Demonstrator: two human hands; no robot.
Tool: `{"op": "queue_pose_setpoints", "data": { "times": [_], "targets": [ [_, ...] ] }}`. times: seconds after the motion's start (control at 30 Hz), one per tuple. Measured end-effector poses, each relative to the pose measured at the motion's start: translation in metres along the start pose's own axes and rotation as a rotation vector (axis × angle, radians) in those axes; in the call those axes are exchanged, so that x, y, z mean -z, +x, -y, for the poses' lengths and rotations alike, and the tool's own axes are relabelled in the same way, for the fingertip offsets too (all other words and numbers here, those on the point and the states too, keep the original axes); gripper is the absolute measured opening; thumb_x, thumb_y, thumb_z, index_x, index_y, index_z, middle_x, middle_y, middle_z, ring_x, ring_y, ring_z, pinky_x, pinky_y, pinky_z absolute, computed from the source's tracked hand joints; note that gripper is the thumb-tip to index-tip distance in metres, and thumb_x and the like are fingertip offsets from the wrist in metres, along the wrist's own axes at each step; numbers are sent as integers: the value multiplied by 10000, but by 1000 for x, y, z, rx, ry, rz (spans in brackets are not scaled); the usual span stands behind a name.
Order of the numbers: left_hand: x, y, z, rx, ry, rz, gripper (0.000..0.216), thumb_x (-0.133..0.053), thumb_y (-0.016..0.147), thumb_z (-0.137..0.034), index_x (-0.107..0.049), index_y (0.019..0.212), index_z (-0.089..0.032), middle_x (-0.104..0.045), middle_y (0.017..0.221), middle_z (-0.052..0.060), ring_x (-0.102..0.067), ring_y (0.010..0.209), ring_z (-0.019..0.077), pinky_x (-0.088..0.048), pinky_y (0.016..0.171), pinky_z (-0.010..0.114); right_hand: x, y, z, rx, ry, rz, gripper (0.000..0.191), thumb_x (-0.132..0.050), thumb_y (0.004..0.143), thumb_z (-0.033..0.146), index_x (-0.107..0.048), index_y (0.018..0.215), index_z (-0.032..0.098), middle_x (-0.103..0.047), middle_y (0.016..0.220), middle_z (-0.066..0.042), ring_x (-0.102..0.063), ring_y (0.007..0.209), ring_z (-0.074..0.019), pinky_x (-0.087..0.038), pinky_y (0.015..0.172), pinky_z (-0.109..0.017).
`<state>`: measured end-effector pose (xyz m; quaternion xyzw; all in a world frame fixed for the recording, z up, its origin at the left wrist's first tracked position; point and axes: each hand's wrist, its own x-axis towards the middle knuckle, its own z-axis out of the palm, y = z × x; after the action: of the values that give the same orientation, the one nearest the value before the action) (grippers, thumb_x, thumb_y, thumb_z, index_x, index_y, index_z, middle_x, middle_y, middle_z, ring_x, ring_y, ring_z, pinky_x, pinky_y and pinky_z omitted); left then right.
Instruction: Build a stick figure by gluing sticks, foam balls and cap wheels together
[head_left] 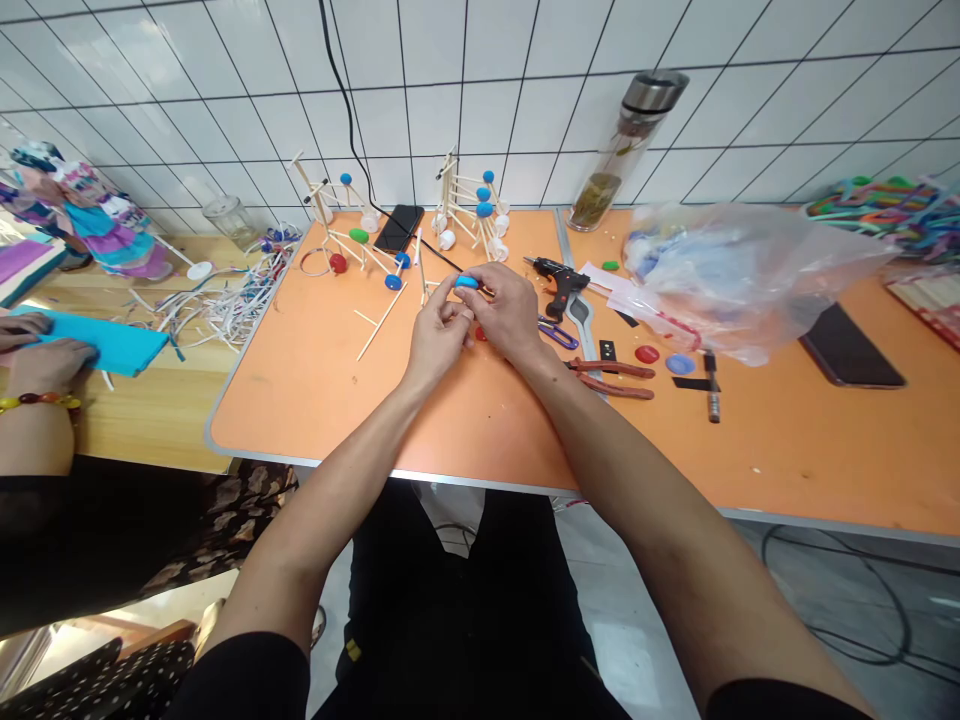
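Observation:
Above the middle of the orange table, my left hand [437, 338] and my right hand [508, 308] meet, fingers closed around a small blue bottle cap [466, 282]. Part of the cap is covered by my fingers. A red cap [481, 334] shows just below my right hand's fingers. Behind my hands stands a wooden stick frame [469, 215] with blue and white caps. To its left is another stick frame [352, 240] with blue, green and red pieces. Loose thin sticks [382, 322] lie left of my left hand. A black glue gun [557, 284] lies right of my right hand.
Red-handled pliers [615, 378], purple-handled scissors [558, 333], a marker [712, 388] and loose caps [680, 364] lie to the right. Farther back are a plastic bag [720, 265] and a glass bottle [619, 160]. On the left, another person's hands [49, 360] rest on blue material [112, 338].

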<state>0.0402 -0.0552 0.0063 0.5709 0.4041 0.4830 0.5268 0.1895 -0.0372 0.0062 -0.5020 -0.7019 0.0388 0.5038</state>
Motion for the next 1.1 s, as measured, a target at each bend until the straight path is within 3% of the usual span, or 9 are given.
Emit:
{"op": "queue_pose_setpoints", "data": {
  "times": [0.13, 0.37, 0.6, 0.73, 1.1],
  "targets": [
    [-6, -4, 0, -15, -10, -45, 894, -644, 1013, -48, -445, 1844, -312, -684, 787, -96, -627, 559, 86, -521, 593, 211, -1, 1, -1, 4, 12, -5, 185, -710, 1103, 344, -861, 1132, 241, -887, 1146, -75, -811, 1067, -285, -574, 942, -399],
    [-2, -3, 1, -7, 38, -12, 788, -627, 1023, -56, -571, 1772, -292, -704, 818, -71, -631, 567, 85, -524, 604, 225, 1, 1, 1, -31, 16, 11, 208, -689, 1092, 361, -862, 1134, 253, -893, 1190, -83, -810, 1099, -296, -595, 976, -426],
    [-3, -3, 1, 17, 43, -66, 855, -632, 1040, -83, -452, 1846, -301, -706, 798, -73, -622, 575, 100, -542, 622, 231, 2, 0, 4, -62, 3, 23, 244, -749, 1018, 326, -848, 1233, 264, -895, 1271, -94, -815, 1156, -314, -645, 1019, -462],
    [-1, -3, 3, -3, 61, -71, 785, -638, 1067, -98, -513, 1812, -314, -696, 825, -58, -614, 606, 96, -543, 634, 226, 4, -3, 2, -72, 9, 8, 317, -779, 993, 340, -835, 1294, 261, -890, 1328, -104, -827, 1187, -327, -664, 1026, -478],
    [-1, -1, 6, -67, 184, -98, 717, -665, 1054, -119, -630, 1743, -314, -844, 1018, 9, -684, 755, 126, -562, 740, 243, 9, -4, -4, -50, 33, 15, 203, -720, 1034, 353, -866, 1132, 251, -879, 1102, -85, -811, 1041, -298, -634, 967, -454]
  ]
}}
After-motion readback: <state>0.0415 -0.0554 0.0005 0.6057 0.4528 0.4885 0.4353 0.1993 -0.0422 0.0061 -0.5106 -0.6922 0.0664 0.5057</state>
